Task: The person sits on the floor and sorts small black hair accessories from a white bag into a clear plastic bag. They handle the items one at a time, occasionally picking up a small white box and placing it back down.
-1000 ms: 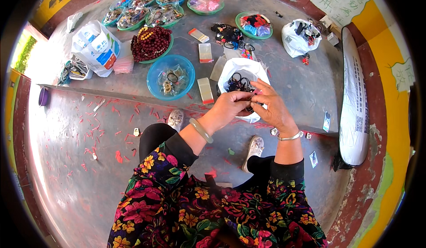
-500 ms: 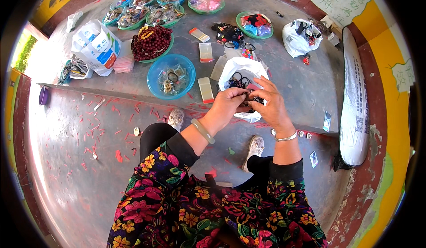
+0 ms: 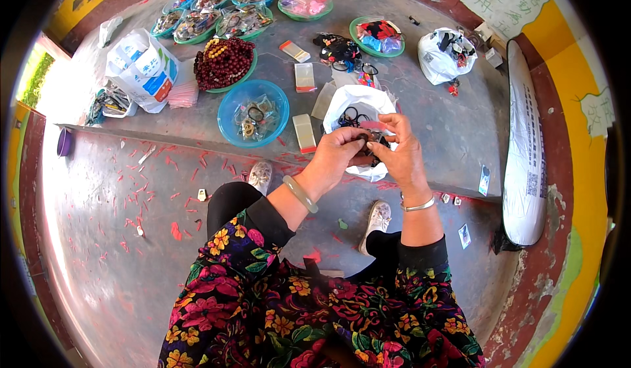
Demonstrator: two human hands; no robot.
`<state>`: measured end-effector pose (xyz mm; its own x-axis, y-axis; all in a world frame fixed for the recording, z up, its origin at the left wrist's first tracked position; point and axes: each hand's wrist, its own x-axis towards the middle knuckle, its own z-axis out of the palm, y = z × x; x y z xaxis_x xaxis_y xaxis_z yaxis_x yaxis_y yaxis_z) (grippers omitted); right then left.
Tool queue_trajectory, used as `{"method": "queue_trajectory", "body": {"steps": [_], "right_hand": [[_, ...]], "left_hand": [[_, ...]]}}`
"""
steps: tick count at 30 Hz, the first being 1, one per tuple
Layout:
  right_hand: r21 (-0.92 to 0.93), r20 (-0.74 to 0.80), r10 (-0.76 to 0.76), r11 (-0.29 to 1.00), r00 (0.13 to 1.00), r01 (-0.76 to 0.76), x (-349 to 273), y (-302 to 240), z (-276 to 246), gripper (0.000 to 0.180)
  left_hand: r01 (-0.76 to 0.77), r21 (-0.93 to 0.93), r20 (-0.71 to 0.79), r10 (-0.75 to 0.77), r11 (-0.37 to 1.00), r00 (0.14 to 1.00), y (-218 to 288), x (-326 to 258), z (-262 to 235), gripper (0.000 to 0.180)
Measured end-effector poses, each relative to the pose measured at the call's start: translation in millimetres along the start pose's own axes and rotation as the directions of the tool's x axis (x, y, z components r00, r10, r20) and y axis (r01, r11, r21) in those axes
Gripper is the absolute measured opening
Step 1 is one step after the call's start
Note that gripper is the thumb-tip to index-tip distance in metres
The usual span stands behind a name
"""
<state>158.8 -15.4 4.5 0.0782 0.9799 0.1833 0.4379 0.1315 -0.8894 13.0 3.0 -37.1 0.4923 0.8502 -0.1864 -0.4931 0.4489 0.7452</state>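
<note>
Over an open white bag (image 3: pixel 336 105), my two hands meet with their fingertips close together. Black hair ties (image 3: pixel 353 116) lie inside the bag. My left hand (image 3: pixel 334 154), with a pale bangle on its wrist, pinches a small dark hair tie (image 3: pixel 363 139). The thumb and fingers of my right hand (image 3: pixel 405 157) are closed at the other side of this piece; a silver bracelet circles that wrist. A narrow pink strip (image 3: pixel 374 125) shows by the right fingers. What exactly the right fingertips hold is partly hidden.
Left of the bag stand a cardboard box (image 3: pixel 304 134) and a blue bowl (image 3: pixel 227 121) of small packets. Dark red beads (image 3: pixel 223 72) fill a basket beyond. Several baskets sit farther back. A white bag (image 3: pixel 435 65) stands at right. Red scraps litter the floor below the ledge.
My right hand has shifted slightly, its raised fingers drawing inward and bending more. The pink strip and the dark piece show more plainly. My left hand stays nearly in place.
</note>
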Motion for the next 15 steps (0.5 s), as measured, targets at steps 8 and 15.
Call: {"method": "queue_trajectory", "body": {"steps": [8,15], "right_hand": [[0.548,0.143,0.297,0.77,0.944,-0.326,0,19,5,0.023],[0.569,-0.013,0.297,0.787,0.955,-0.237,-1,15,6,0.012]], "left_hand": [[-0.05,-0.054,-0.012,0.049,0.997,0.999,1,-1,4,0.021],[-0.045,-0.022,0.012,0.046,0.999,0.999,-1,-1,3,0.023]]}}
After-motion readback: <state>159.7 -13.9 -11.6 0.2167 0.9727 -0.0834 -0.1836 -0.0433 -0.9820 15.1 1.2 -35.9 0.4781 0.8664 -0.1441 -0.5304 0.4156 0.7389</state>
